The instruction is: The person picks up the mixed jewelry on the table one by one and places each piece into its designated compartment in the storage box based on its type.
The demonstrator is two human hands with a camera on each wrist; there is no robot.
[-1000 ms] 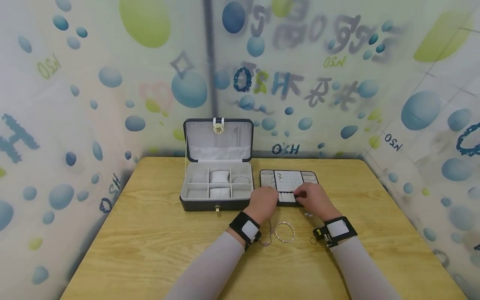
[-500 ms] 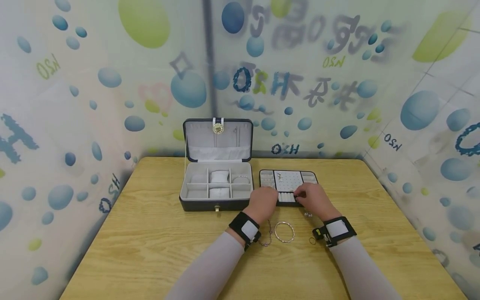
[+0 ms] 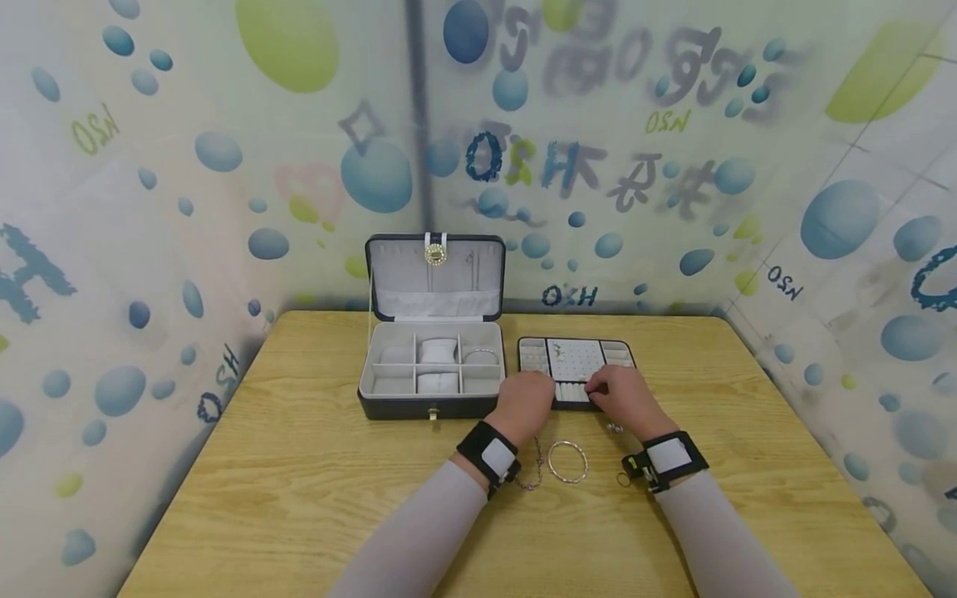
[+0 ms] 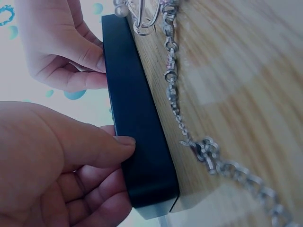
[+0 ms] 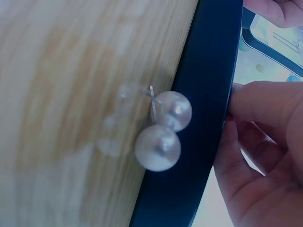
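My left hand (image 3: 527, 403) grips the front left corner of a flat dark jewelry tray (image 3: 574, 360), as the left wrist view shows, its thumb against the dark front wall (image 4: 135, 109). My right hand (image 3: 628, 399) is over the tray's front ring rolls (image 3: 571, 393), thumb and fingertips close together at the front rim. Whatever may lie between those fingertips is hidden. Two pearl earrings (image 5: 161, 146) lie on the wood beside the tray's front wall, below the right hand. A silver chain bracelet (image 4: 171, 75) lies near the left wrist.
An open jewelry box (image 3: 434, 407) with cushions (image 3: 438, 351) and a bangle (image 3: 481, 357) inside stands left of the tray, lid raised. A silver bangle (image 3: 568, 462) and a small ring (image 3: 624, 479) lie on the wooden table (image 3: 299, 498) between the forearms.
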